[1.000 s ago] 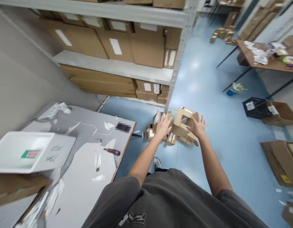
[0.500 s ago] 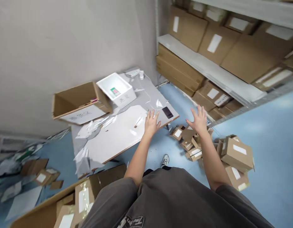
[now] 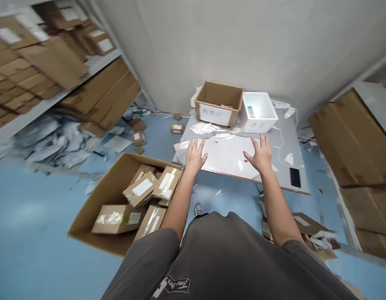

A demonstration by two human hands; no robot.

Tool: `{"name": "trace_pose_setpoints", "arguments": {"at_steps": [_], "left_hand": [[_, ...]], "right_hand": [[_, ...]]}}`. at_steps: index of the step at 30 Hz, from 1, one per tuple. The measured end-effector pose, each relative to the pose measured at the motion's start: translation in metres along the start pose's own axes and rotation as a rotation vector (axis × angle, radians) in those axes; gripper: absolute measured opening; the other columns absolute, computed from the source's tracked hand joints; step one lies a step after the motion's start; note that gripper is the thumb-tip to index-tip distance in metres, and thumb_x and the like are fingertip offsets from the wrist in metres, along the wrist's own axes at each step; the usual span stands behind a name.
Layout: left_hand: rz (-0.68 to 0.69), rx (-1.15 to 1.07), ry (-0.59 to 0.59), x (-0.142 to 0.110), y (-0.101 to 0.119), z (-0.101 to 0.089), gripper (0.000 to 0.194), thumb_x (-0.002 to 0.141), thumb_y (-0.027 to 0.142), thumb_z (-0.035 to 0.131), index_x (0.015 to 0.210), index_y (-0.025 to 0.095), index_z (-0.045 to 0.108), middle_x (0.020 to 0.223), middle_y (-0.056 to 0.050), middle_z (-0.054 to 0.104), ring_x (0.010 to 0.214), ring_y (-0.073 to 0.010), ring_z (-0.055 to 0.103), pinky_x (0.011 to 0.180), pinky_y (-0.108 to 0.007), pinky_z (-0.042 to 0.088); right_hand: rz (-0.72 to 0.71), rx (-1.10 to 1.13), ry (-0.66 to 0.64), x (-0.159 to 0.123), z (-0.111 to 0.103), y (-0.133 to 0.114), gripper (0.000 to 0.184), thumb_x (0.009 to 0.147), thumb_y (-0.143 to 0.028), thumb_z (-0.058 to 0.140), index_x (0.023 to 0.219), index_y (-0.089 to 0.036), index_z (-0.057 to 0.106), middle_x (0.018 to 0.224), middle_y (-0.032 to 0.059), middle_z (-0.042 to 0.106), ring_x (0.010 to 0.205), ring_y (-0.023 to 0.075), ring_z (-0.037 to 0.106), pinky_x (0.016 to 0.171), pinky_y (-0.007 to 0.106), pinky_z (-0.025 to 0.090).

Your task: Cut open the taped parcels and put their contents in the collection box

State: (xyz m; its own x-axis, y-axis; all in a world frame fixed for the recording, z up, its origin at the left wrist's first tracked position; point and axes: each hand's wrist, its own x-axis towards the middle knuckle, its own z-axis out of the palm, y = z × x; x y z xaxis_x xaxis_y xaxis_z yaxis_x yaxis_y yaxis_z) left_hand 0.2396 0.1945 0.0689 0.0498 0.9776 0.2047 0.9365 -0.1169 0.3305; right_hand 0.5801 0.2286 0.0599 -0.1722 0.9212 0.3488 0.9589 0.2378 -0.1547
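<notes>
Both my hands are stretched out in front of me with nothing in them. My left hand (image 3: pixel 195 157) has its fingers spread, near the front left part of the table (image 3: pixel 226 156). Over the table's right half, my right hand (image 3: pixel 260 155) is also spread; whether it touches the surface I cannot tell. Beyond them an open cardboard box (image 3: pixel 215 114) with a white label stands at the back. Right beside it is a white bin (image 3: pixel 258 125) with a small green and pink item inside. Crumpled white paper (image 3: pixel 207 128) lies in front of the box.
A big open carton (image 3: pixel 86 216) holding several taped parcels (image 3: pixel 141 189) stands on the floor at my left. Shelves with brown boxes line the left (image 3: pixel 102 96) and right (image 3: pixel 352 141). A black phone (image 3: pixel 295 177) lies at the table's right corner. Flattened cardboard (image 3: pixel 310 225) lies at lower right.
My view has swung to the left, so the table now lies straight ahead and the left shelves and full carton show. Both hands stay raised and spread, the left now before the table's left part.
</notes>
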Motion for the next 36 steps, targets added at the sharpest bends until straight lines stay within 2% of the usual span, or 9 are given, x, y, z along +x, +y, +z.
{"name": "trace_pose_setpoints", "arguments": {"at_steps": [5, 8, 10, 14, 19, 25, 28, 31, 36], "left_hand": [[-0.254, 0.046, 0.102, -0.066, -0.128, -0.053, 0.071, 0.1, 0.033, 0.067, 0.166, 0.023, 0.044, 0.179, -0.014, 0.029, 0.165, -0.0392, 0.026, 0.133, -0.058, 0.031], [-0.446, 0.065, 0.152, -0.12, -0.19, -0.076, 0.07, 0.1, 0.034, 0.065, 0.166, 0.021, 0.044, 0.178, -0.015, 0.03, 0.163, -0.0394, 0.03, 0.133, -0.058, 0.031], [-0.589, 0.082, 0.175, -0.158, -0.221, -0.085, 0.07, 0.1, 0.035, 0.066, 0.165, 0.021, 0.045, 0.178, -0.015, 0.031, 0.162, -0.0399, 0.031, 0.132, -0.06, 0.032], [-0.839, 0.103, 0.212, -0.227, -0.26, -0.093, 0.07, 0.099, 0.036, 0.066, 0.165, 0.021, 0.046, 0.178, -0.015, 0.031, 0.161, -0.0408, 0.032, 0.131, -0.061, 0.034], [-1.1, 0.143, 0.275, -0.295, -0.272, -0.094, 0.071, 0.097, 0.036, 0.069, 0.164, 0.021, 0.048, 0.177, -0.015, 0.032, 0.161, -0.039, 0.033, 0.131, -0.057, 0.036], [-1.355, 0.133, 0.278, -0.36, -0.27, -0.075, 0.08, 0.094, 0.037, 0.071, 0.166, 0.02, 0.042, 0.178, -0.018, 0.03, 0.161, -0.0393, 0.035, 0.129, -0.057, 0.038], [-1.428, 0.085, 0.249, -0.387, -0.284, -0.056, 0.082, 0.094, 0.038, 0.071, 0.168, 0.022, 0.04, 0.177, -0.019, 0.032, 0.161, -0.0399, 0.034, 0.127, -0.059, 0.04], [-1.47, 0.011, 0.213, -0.408, -0.314, -0.029, 0.084, 0.092, 0.036, 0.073, 0.168, 0.023, 0.04, 0.177, -0.019, 0.032, 0.161, -0.0405, 0.036, 0.126, -0.059, 0.041], [-1.572, -0.158, 0.119, -0.429, -0.383, 0.03, 0.092, 0.09, 0.035, 0.077, 0.171, 0.025, 0.034, 0.178, -0.021, 0.029, 0.157, -0.0429, 0.043, 0.121, -0.057, 0.047]], "right_hand": [[-0.289, 0.143, -0.074, 0.052, 0.06, -0.152, 0.096, 0.089, -0.044, 0.074, 0.173, -0.025, 0.032, 0.184, 0.017, 0.006, 0.163, 0.0518, 0.014, 0.121, 0.073, 0.03], [-0.486, 0.226, -0.169, 0.062, 0.089, -0.243, 0.093, 0.09, -0.043, 0.073, 0.172, -0.023, 0.033, 0.183, 0.0177, 0.008, 0.163, 0.0507, 0.016, 0.122, 0.071, 0.03], [-0.604, 0.264, -0.234, 0.063, 0.104, -0.297, 0.094, 0.09, -0.043, 0.074, 0.173, -0.023, 0.033, 0.184, 0.0173, 0.008, 0.163, 0.0504, 0.017, 0.123, 0.071, 0.03], [-0.789, 0.305, -0.325, 0.064, 0.127, -0.379, 0.096, 0.09, -0.042, 0.075, 0.173, -0.022, 0.031, 0.184, 0.0159, 0.005, 0.165, 0.0487, 0.014, 0.126, 0.069, 0.028], [-0.959, 0.393, -0.42, 0.062, 0.152, -0.454, 0.093, 0.092, -0.042, 0.074, 0.173, -0.023, 0.032, 0.183, 0.0166, 0.01, 0.166, 0.0468, 0.013, 0.126, 0.07, 0.028], [-1.153, 0.462, -0.56, 0.027, 0.177, -0.535, 0.086, 0.094, -0.038, 0.075, 0.17, -0.021, 0.038, 0.182, 0.0183, 0.016, 0.166, 0.044, 0.017, 0.127, 0.064, 0.03], [-1.212, 0.47, -0.632, -0.004, 0.197, -0.575, 0.085, 0.094, -0.037, 0.075, 0.17, -0.022, 0.039, 0.181, 0.0182, 0.018, 0.165, 0.0434, 0.018, 0.128, 0.063, 0.029], [-1.248, 0.44, -0.72, -0.04, 0.228, -0.613, 0.085, 0.095, -0.037, 0.073, 0.171, -0.021, 0.037, 0.181, 0.0192, 0.021, 0.165, 0.044, 0.019, 0.128, 0.063, 0.028], [-1.275, 0.295, -0.866, -0.1, 0.297, -0.667, 0.087, 0.095, -0.033, 0.072, 0.172, -0.019, 0.034, 0.179, 0.022, 0.023, 0.162, 0.0431, 0.027, 0.124, 0.059, 0.036]]}}
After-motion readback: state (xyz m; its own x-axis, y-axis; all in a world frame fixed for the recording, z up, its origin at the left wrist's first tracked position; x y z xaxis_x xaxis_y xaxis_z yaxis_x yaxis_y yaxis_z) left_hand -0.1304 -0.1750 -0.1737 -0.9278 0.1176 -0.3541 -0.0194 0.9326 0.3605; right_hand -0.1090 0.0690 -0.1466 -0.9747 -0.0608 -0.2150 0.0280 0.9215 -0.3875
